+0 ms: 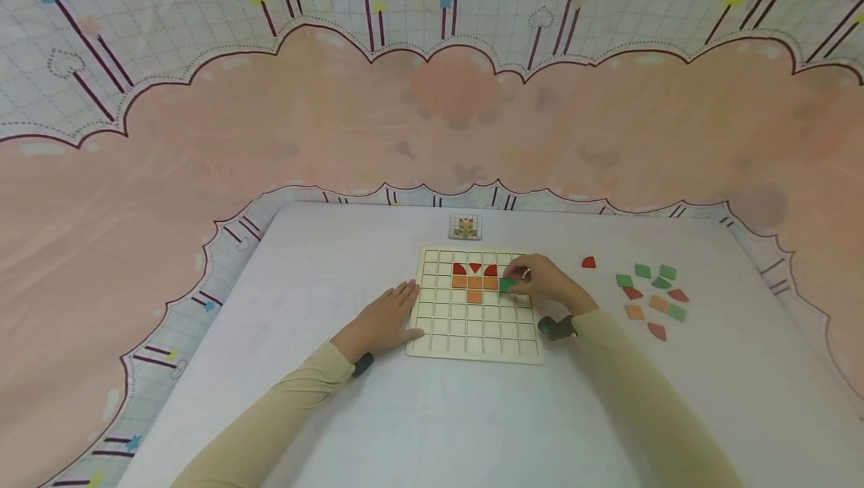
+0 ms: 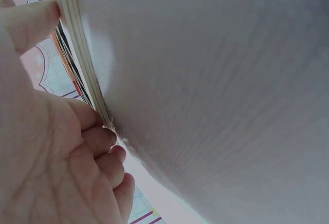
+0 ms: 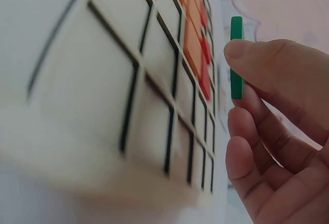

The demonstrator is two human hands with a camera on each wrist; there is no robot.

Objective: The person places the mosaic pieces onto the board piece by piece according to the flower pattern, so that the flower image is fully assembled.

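A wooden grid board (image 1: 472, 330) lies on the table, bearing red quarter-round and triangular pieces and orange squares (image 1: 475, 296) near its top. My right hand (image 1: 540, 278) pinches a green tile (image 3: 236, 57) by its edges between thumb and fingers, just over the board and right of the orange row. In the right wrist view the tile stands edge-on, apart from the grid. On the other side, my left hand (image 1: 385, 317) rests flat at the board's left edge, thumb and fingers spread; its fingertips (image 2: 105, 137) touch that edge in the left wrist view.
A small pattern card (image 1: 466, 227) lies beyond the board. To the right are scattered loose pieces: a red quarter-round (image 1: 589, 262), green tiles (image 1: 643, 270), orange squares (image 1: 634, 312) and more red ones. A patterned cloth (image 1: 459, 136) hangs behind the white table (image 1: 324, 248).
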